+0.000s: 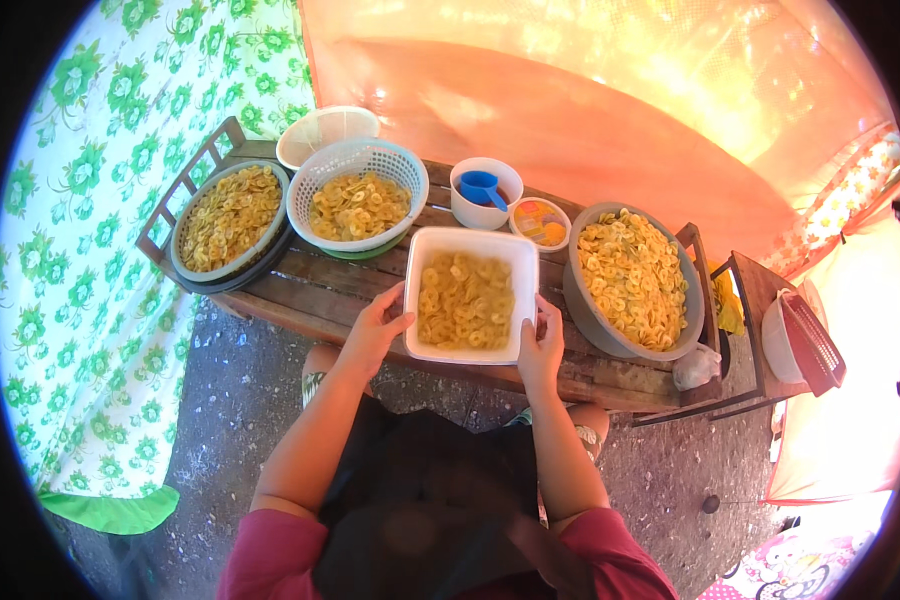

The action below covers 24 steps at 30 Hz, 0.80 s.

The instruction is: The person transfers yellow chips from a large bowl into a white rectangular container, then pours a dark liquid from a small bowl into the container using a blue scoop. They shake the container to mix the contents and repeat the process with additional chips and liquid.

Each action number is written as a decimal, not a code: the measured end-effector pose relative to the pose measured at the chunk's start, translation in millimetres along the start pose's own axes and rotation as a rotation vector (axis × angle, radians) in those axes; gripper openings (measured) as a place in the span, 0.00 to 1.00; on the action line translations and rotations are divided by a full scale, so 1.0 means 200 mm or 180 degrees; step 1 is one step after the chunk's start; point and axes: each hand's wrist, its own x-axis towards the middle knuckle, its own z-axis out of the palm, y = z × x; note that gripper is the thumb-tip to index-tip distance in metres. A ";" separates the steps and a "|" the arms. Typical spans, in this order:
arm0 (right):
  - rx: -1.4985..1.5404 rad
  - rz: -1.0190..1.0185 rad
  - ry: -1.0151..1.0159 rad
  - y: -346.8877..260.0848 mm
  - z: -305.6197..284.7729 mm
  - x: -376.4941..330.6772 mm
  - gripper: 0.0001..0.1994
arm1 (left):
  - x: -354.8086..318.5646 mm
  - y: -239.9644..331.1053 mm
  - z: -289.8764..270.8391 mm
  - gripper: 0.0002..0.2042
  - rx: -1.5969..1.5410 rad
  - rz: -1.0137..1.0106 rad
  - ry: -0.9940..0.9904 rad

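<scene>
The left hand [375, 328] holds the left side of the white tub [470, 296], with the thumb hooked over the rim. The right hand [541, 345] holds the right side near the front corner, fingers closed on the rim. One hand on each side keeps the tub flat, so nothing spills. The tub sits on the wooden bench [310, 290], right between the two hands and close to the person's knees.

The tub is a white square with round corners. It is full of thin yellow banana chips [465, 300], shaped like little rings.

Past the left hand stand a white basket [358, 196] and a grey pan [230, 222], both with chips. Past the right hand is a big grey bowl [630, 280] of chips. Behind the tub is a white cup [485, 195] with a blue scoop [482, 187].
</scene>
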 end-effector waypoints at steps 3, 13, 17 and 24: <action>-0.0226 -0.0083 -0.0041 -0.03 -0.01 0.00 0.18 | 0.00 0.02 0.00 0.27 -0.0128 0.0150 -0.0052; -0.0240 0.0486 -0.0366 -0.05 -0.04 0.03 0.19 | 0.01 0.05 0.00 0.26 0.0443 -0.0133 -0.0009; -0.0173 -0.0525 0.0148 -0.05 -0.03 0.02 0.18 | 0.00 0.05 0.00 0.26 0.0368 0.0642 -0.0014; -0.0170 -0.0339 0.0117 -0.06 -0.02 0.00 0.18 | -0.01 0.05 -0.01 0.27 0.0043 0.0297 -0.0108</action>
